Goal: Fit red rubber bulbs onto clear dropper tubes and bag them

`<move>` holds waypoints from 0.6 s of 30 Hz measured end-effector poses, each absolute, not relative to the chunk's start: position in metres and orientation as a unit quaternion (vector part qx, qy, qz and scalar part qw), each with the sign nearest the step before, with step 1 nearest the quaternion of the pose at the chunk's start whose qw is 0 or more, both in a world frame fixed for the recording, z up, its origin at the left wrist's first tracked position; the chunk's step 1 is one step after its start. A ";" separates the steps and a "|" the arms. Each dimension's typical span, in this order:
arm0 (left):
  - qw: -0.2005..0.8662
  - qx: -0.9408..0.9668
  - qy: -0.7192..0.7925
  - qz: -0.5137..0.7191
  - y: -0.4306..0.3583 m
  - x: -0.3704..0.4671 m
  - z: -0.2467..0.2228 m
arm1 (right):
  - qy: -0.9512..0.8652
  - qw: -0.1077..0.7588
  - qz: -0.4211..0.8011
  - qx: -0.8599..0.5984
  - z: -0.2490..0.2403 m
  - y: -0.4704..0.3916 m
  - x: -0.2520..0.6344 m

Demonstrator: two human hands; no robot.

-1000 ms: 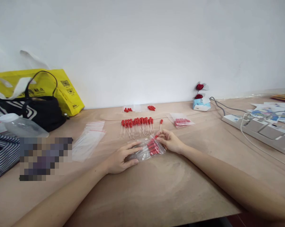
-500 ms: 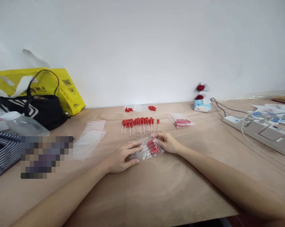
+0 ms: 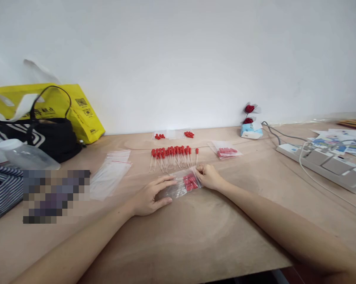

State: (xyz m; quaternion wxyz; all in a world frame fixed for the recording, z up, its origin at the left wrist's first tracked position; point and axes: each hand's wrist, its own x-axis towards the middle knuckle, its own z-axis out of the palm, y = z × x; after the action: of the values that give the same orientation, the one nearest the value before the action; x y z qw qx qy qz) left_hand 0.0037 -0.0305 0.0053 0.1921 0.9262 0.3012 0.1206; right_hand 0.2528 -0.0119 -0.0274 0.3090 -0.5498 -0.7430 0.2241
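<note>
A clear plastic bag holding several red-topped droppers lies on the wooden table before me. My left hand rests at the bag's left end, fingers apart, the fingertips touching the plastic. At the right end, my right hand pinches the bag's edge between closed fingers. Just behind the bag, a row of loose droppers with red bulbs and clear stems lies on the table; one dropper sits a little apart at its right. A second bag with red bulbs lies farther right.
Flat clear bags lie to the left. Small red pieces are by the wall. At left stand a black bag, a yellow bag and a bottle. A power strip with cables and a tissue pack are at right.
My right hand's fingers have closed more tightly at the bag's right edge, and the bag lies flatter. My left hand has barely moved. The view has shifted slightly.
</note>
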 end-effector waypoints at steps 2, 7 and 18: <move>0.191 0.926 0.301 0.125 -0.030 0.003 0.004 | -0.722 0.339 0.291 -0.528 -0.027 -0.011 0.255; 0.190 0.932 0.289 0.110 -0.029 0.002 0.002 | -0.599 0.400 0.457 -0.522 -0.019 -0.014 0.261; 0.191 0.931 0.300 0.085 -0.031 0.005 0.006 | -0.594 0.425 0.417 -0.541 -0.029 -0.016 0.259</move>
State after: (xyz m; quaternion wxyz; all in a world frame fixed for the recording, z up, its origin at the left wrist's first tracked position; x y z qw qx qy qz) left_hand 0.0051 -0.0312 0.0063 0.1911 0.9307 0.3000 0.0848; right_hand 0.2589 -0.0165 -0.0288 0.4253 -0.5409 -0.5938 0.4170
